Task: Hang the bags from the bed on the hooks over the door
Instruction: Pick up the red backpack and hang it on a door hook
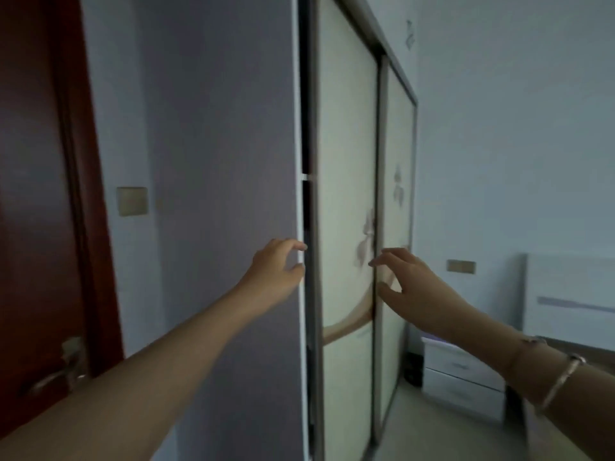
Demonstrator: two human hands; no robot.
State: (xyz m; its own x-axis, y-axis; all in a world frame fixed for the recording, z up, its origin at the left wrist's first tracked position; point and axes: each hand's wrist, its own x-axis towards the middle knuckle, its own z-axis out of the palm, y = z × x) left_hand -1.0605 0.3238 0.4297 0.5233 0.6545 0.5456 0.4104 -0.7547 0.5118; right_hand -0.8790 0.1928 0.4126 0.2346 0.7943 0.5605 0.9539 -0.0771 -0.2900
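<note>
Nearest, at bottom left and bottom right, two bare forearms reaching forward; on the right wrist a thin silver metal bangle (559, 380). Left hand (274, 266) raised at the white front edge of a tall grey-sided wardrobe (226, 161), fingers (293, 245) loosely curled and parted, thumb below them, nothing held; whether the tips touch the edge cannot be told. Right hand (409, 281) just beside the grey metal frame where the two cream sliding wardrobe doors (346, 154) meet, fingers spread and half-bent, empty, with a dim reflection of an arm in the near panel. At far left, a dark red wooden door (33, 194) with a metal lever handle (56, 374); between it and the wardrobe, a brass-coloured wall switch plate (132, 201) on the pale wall. Further back on the right, a white two-drawer bedside cabinet (462, 374), then a white headboard of a bed (569, 294) against the pale blue wall, a second switch plate (461, 266) beside it. No bags or hooks in sight anywhere in view.
</note>
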